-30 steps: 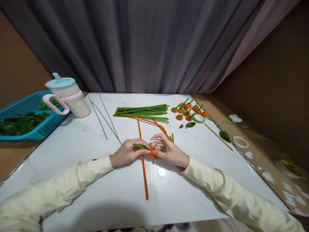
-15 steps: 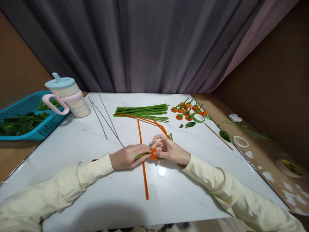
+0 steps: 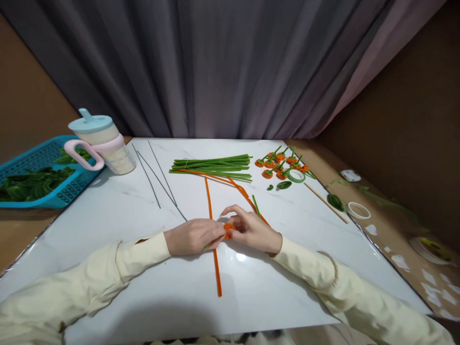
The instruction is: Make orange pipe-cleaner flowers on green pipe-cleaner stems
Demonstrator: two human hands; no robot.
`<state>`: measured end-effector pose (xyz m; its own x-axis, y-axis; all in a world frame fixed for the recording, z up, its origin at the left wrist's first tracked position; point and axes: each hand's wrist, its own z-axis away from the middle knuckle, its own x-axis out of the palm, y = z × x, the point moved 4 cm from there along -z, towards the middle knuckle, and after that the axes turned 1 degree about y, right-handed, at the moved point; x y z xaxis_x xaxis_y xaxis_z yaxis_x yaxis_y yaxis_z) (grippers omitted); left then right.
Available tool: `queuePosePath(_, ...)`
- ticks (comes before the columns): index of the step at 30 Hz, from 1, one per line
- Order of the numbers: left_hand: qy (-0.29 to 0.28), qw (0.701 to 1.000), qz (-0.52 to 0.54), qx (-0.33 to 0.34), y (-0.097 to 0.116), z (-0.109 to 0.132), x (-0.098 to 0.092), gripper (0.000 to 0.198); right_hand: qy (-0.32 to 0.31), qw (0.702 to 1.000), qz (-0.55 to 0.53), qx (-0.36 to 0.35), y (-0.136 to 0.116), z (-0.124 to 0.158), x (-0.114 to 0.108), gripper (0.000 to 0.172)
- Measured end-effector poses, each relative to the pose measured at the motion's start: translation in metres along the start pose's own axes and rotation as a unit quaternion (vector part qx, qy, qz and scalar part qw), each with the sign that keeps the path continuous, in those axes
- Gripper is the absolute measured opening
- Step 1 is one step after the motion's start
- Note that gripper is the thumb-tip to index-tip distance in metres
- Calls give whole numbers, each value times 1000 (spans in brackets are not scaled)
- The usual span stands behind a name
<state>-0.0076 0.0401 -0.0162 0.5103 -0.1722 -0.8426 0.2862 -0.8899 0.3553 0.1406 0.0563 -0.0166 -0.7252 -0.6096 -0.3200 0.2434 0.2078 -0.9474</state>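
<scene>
Between my two hands is a small orange pipe-cleaner flower (image 3: 229,231), held just above the white tabletop. My left hand (image 3: 196,235) is closed, fingers pinching the flower's left side, and a bit of green stem peeks out below the fingers. My right hand (image 3: 253,230) pinches the flower's right edge with thumb and fingers, its index finger arched above. Under my left fingertips runs a straight orange pipe cleaner (image 3: 217,273). More orange pipe cleaners (image 3: 242,191) reach behind my right hand, beside a short green piece (image 3: 256,205).
Beyond my hands lie a bundle of green pipe cleaners (image 3: 212,164), thin dark wires (image 3: 158,179) and several finished orange flowers (image 3: 282,160) near green tape (image 3: 296,176). A lidded cup (image 3: 118,155) and blue basket (image 3: 68,191) stand left. A wooden stick (image 3: 325,202) lies right.
The orange flower has been turned between my fingers, and less of its green stem shows. My right hand has shifted slightly down, exposing more of the green piece behind it.
</scene>
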Motion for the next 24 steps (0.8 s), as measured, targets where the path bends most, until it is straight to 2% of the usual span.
queuePosePath(4, 4, 997, -52, 63, 7, 0, -3, 22, 1, 1000, 19, -6, -3, 0, 0, 31)
queuePosePath(9, 49, 980, -102, 161, 18, 0, -8, 26, -10, 999, 9, -28, -8, 0, 0, 27)
queuePosePath(13, 97, 978, -106, 148, 17, -3, -10, 20, -28, 998, -36, -42, -6, 0, -1, 24)
queuePosePath(17, 116, 984, -85, 105, 13, -9, -15, 29, -64, 993, -96, -25, -4, 1, 1, 23)
queuePosePath(21, 112, 969, -133, 178, 19, -9, -17, 25, -65, 990, -124, -9, -4, 1, 1, 26)
queuePosePath(24, 111, 961, -150, 204, 20, -6, -17, 23, -64, 988, -139, 3, -2, 0, 1, 32)
